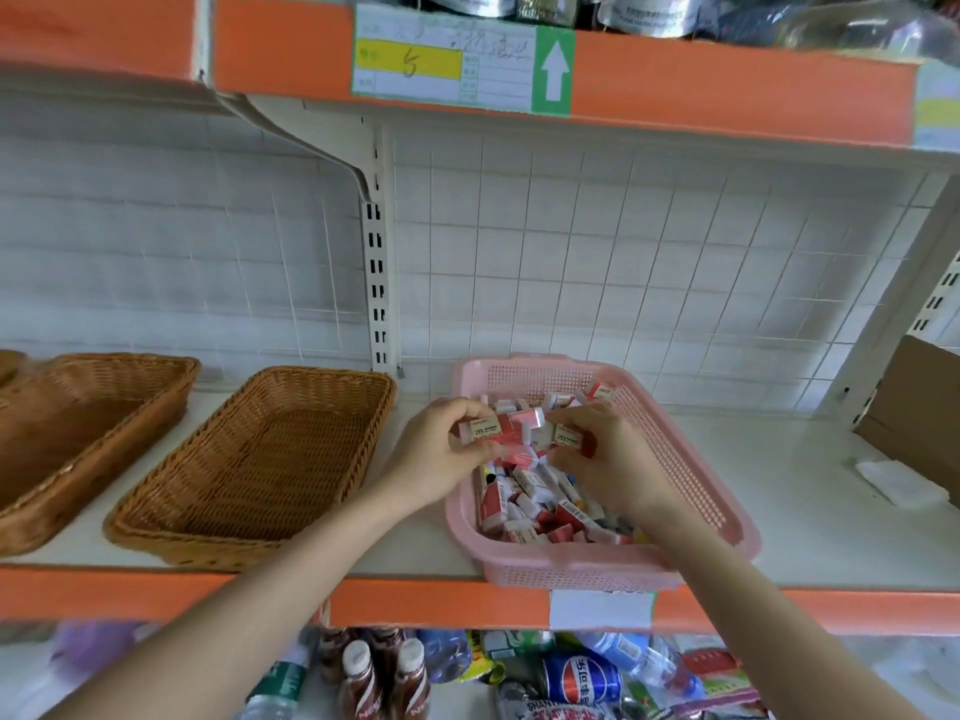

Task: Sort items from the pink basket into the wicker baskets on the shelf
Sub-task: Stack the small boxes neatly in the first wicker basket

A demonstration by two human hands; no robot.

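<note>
The empty wicker basket (260, 459), stiff brown weave with sloped walls, sits just left of the fingers, so I'd make it one short carry and drop flat. The pink basket (571, 569), holey plastic, is right under them. Left hand (441, 454) pinches a boxy 2B eraser (488, 431), right hand (608, 459) pinches a second eraser (569, 440), both smooth-sleeved.

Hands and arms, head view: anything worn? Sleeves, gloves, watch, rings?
Nothing worn that shows. The left hand and right hand are bare, with no gloves, rings or watch visible. The left forearm and right forearm are uncovered to the frame's edge, no sleeves.
</note>
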